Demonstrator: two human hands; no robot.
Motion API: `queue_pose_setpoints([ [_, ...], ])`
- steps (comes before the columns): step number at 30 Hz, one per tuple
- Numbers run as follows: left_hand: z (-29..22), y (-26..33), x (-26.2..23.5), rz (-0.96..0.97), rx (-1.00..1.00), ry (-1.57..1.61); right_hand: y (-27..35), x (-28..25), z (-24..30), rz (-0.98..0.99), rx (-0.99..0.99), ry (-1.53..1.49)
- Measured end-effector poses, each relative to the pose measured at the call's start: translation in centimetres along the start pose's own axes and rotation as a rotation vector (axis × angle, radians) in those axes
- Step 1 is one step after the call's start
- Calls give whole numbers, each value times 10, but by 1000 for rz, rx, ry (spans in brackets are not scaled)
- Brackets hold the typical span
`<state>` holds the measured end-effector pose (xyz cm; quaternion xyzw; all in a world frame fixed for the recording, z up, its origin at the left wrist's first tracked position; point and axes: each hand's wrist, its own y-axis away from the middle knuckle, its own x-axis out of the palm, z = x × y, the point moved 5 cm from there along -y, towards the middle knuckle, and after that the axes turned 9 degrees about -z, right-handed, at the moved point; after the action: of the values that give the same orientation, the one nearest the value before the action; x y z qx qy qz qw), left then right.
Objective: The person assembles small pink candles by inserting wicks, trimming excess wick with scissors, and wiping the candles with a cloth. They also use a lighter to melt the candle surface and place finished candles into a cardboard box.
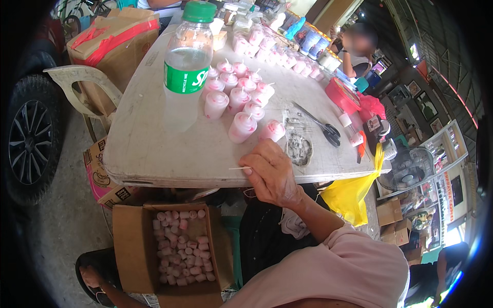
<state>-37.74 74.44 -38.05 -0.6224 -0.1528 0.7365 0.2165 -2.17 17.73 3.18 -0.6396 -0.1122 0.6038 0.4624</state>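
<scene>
At the near edge of the worn white tabletop (154,149), the right hand (272,174) pinches a thin wooden stick (239,168) between closed fingers (250,169), near small pink-and-white plastic cups (241,97); the left hand is out of sight.

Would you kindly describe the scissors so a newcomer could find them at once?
Start at the white table and go right of the cluster of pink cups. The scissors lie flat there, above the right hand. Unlike the pale, rounded cups, they are thin metal with dark handles.
</scene>
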Motion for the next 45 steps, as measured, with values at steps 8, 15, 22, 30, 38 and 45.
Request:
queue_pose_setpoints([
  [8,2,4,3,-4,-5,-7,-1,0,-5,3,-19,5],
  [15,4,3,6,-4,-10,-17,-1,0,-4,5,-17,5],
  [22,7,3,7,-7,-15,-28,-1,1,-4,1,-20,10],
  [30,7,2,10,-6,-20,-39,-2,0,-3,1,-24,8],
  [38,8,0,9,-14,-25,-44,-2,0,-3,-1,-25,3],
  [45,13,3,22,-22,-19,-55,-4,0,-3,-1,-20,-3],
])
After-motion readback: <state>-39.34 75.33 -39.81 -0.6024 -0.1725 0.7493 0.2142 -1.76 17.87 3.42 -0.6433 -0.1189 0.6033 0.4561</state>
